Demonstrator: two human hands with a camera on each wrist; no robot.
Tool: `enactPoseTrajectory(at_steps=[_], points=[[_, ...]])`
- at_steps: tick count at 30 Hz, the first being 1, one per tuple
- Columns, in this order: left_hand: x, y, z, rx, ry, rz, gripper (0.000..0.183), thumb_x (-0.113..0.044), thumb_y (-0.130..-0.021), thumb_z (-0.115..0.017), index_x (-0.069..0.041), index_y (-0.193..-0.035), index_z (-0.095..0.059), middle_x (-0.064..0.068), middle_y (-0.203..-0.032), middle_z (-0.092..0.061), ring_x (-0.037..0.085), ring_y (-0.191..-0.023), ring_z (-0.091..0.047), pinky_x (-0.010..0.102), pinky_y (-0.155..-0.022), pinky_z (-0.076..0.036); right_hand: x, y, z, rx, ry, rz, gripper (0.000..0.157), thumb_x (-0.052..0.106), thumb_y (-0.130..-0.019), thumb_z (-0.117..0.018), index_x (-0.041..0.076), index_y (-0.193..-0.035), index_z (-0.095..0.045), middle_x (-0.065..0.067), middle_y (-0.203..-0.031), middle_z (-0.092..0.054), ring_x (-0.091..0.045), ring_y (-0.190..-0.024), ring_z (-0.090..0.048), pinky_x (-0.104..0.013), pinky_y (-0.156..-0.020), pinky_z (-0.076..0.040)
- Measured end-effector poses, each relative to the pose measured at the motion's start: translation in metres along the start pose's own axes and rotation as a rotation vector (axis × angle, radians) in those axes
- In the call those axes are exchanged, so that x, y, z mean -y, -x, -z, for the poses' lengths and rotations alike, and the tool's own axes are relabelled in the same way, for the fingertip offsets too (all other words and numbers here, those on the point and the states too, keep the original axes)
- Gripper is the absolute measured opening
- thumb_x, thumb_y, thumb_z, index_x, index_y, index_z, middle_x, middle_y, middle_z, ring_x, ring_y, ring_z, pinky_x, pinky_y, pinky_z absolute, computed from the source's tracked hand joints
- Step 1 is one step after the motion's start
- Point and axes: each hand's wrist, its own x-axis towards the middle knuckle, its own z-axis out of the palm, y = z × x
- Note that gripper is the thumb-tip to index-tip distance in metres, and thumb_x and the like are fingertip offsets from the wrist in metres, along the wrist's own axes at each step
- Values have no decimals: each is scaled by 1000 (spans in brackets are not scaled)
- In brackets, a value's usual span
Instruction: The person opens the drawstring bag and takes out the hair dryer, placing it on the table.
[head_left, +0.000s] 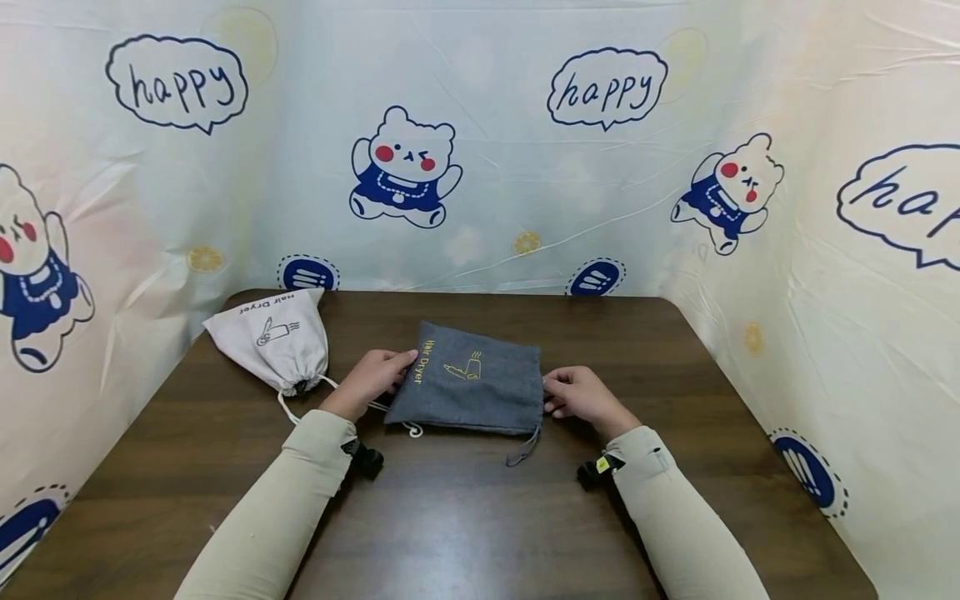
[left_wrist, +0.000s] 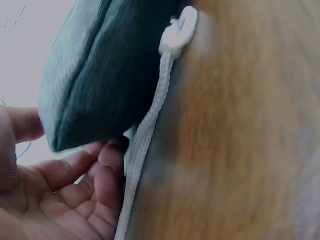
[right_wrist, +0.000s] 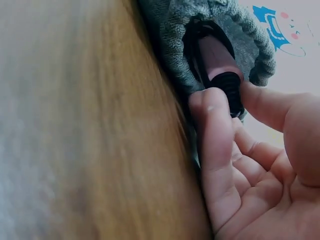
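A dark grey drawstring bag [head_left: 480, 400] with yellow "Hair Dryer" lettering and a dryer drawing lies bulging on the table. My left hand [head_left: 369, 383] holds its closed end, thumb on one side and fingers curled beneath in the left wrist view. At the opposite end, the gathered mouth [right_wrist: 172, 47] is open. Inside it shows a pinkish hair dryer handle [right_wrist: 215, 56] with black cord around it. The thumb and forefinger of my right hand [head_left: 588, 400] pinch the handle's black ribbed cord sleeve [right_wrist: 227, 90]. The rest of the dryer is hidden in the bag.
A white drawstring bag [head_left: 292, 354], also marked "Hair Dryer", lies at the table's back left. Its white cord [left_wrist: 145, 135] runs past my left hand and under the grey bag's edge. Printed curtains [head_left: 495, 192] surround the brown table [head_left: 465, 533].
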Motion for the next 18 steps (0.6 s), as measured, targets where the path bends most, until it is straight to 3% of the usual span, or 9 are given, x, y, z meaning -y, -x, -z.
enactPoseTrajectory(at_steps=[7,18], points=[[5,0,5,-9,34,1,54,-49,-102,-62,-2,-130,-68,12,-111,-70,22,-94,-67,39,-85,-56,3,4,0,-19,-21,2,34,13,-107,-57,-8,-131,-64,-6,-91,-70,-14,-76,-69,-27,-66,-59],[5,4,3,-51,113,-30,36,-37,-99,-70,-4,-113,-75,6,-105,-68,19,-86,-65,33,-78,-56,-10,-1,-1,-53,-42,41,31,13,-106,-60,-7,-128,-66,-5,-89,-69,-10,-73,-66,-23,-63,-57]])
